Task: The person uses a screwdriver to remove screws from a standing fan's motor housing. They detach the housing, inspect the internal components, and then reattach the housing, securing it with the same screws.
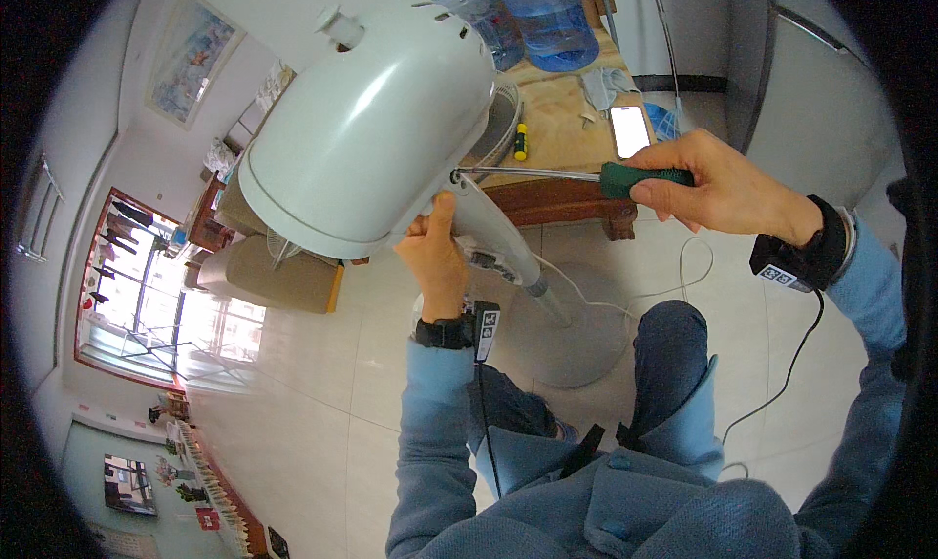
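White fan head (366,129) fills the upper left-centre, with the right hand (718,183) clenched at upper right, the left hand (437,266) curled mid-frame, hold unclear, and, in the right fist, a green-handled screwdriver (618,180) probably best pressed straight.

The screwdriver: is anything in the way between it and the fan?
Nothing visible is. The screwdriver in the right hand seems to reach the fan by the top of its pole; the left hand is below the shaft, clear of it.
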The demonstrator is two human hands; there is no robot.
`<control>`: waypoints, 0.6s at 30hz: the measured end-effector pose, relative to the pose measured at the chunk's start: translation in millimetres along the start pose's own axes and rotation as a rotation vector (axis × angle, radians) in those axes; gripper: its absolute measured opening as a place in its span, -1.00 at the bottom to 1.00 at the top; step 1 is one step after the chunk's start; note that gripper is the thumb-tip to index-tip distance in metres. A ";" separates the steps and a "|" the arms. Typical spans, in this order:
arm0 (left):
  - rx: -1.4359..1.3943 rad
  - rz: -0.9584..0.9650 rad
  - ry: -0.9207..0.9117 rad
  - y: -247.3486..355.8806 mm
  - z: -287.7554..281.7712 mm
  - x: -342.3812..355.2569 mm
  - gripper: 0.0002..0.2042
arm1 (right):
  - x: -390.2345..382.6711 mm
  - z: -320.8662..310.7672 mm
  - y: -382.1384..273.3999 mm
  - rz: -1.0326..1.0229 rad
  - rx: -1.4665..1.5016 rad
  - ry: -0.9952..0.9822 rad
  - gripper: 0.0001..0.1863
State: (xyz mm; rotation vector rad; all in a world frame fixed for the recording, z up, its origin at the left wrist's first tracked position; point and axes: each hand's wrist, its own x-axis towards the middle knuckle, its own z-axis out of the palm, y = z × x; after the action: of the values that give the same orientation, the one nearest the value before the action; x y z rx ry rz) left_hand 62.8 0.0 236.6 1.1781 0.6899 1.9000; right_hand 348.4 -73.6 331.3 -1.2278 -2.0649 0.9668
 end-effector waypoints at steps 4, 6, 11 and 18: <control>0.063 -0.068 0.049 2.9 0.6 -0.9 -0.76 | -2.4 0.5 -2.2 0.037 0.030 0.003 -0.73; 0.087 -0.101 0.075 4.0 1.7 -0.5 -0.67 | -3.9 0.0 -2.9 0.059 0.047 -0.007 -0.73; -0.011 -0.032 0.013 2.3 2.1 -0.3 -0.83 | -4.3 -1.4 -4.7 0.033 0.061 -0.007 -0.73; -0.067 -0.015 -0.070 0.5 -4.1 0.2 -0.80 | -3.9 -1.3 -6.7 0.059 0.057 -0.024 -0.72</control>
State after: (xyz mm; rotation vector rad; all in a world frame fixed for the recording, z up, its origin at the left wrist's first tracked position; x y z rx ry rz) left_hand 58.8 -0.3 235.3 1.1876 0.5913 1.8460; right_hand 347.7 -78.9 337.1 -1.2593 -2.0149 1.0651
